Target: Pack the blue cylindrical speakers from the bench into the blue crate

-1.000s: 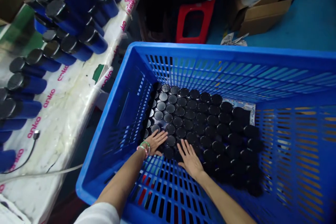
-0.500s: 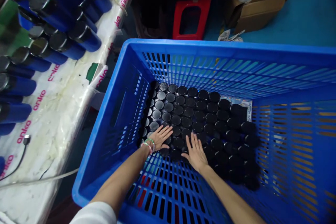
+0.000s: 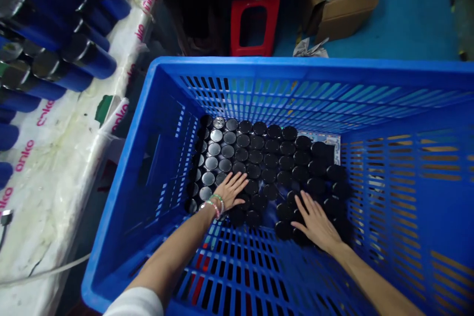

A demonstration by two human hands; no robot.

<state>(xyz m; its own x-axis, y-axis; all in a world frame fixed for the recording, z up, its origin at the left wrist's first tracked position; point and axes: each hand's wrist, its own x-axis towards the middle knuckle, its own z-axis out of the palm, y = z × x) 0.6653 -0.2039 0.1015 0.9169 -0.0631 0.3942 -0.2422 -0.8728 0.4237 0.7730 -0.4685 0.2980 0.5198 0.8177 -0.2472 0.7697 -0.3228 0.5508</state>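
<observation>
Several upright containers with round black lids (image 3: pixel 255 157) stand packed in rows at the bottom of a large blue crate (image 3: pixel 289 63). My left hand (image 3: pixel 229 192), with beaded bracelets at the wrist, lies spread palm-down on lids at the near left part of the rows. Farther right, my right hand (image 3: pixel 314 222) also rests on lids, its fingers apart. Between the two hands a narrow gap shows among the containers. Neither hand grips anything.
At the left, a plastic-covered table (image 3: pixel 70 133) bears blue cylinders with black lids (image 3: pixel 89 54) and a cable (image 3: pixel 48 274). Beyond the crate are a red stool (image 3: pixel 272 15), a person's dark clothing and light sleeve, and an open cardboard box (image 3: pixel 346 15).
My right hand has moved right across the lids, and a gap has opened between the containers. My left hand stays spread on the lids. The whole view has shifted slightly.
</observation>
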